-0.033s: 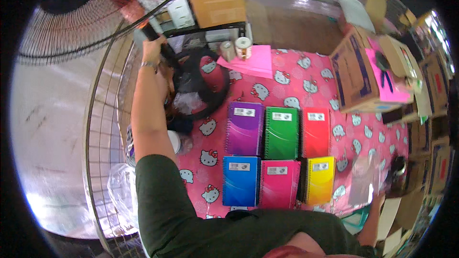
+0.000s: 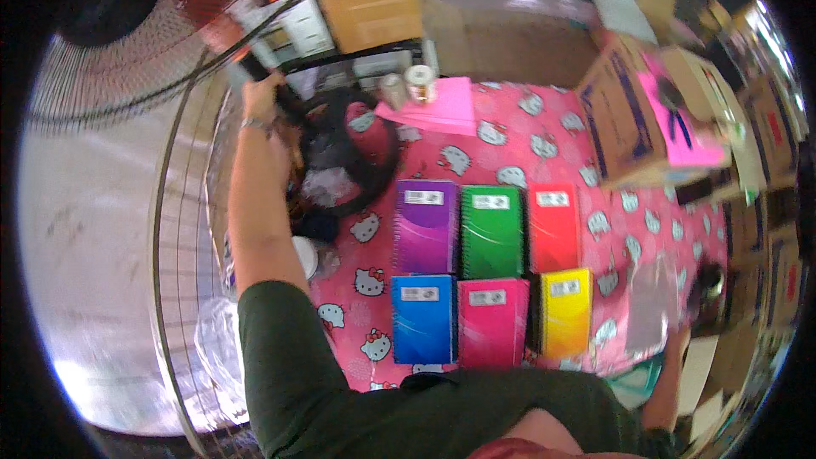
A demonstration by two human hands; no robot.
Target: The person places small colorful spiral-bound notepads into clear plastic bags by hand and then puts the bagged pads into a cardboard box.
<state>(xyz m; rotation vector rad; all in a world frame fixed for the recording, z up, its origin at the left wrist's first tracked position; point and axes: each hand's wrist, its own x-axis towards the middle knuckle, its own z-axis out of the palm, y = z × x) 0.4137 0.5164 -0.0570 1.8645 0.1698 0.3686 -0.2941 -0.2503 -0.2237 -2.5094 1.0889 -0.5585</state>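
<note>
My left hand is wrapped round the black pole of a standing fan. The fan's round black base stands at the table's left side. Low at the right, my right hand, blurred, grips the edge of a clear plastic bag. Between my arms lie spiral notebooks in two rows. A purple notebook, a green notebook and a red notebook form the far row. Nearer me are a blue notebook, a pink notebook and a yellow notebook.
A pink patterned cloth covers the table. Pink paper with two rolls of tape on it lies at the back. Scissors rest on a cardboard box at the right. A wire rack borders the left.
The whole view has shifted slightly, so the notebooks sit a little further left and higher. My left hand keeps its hold on the pole; my right hand and the bag appear slightly higher.
</note>
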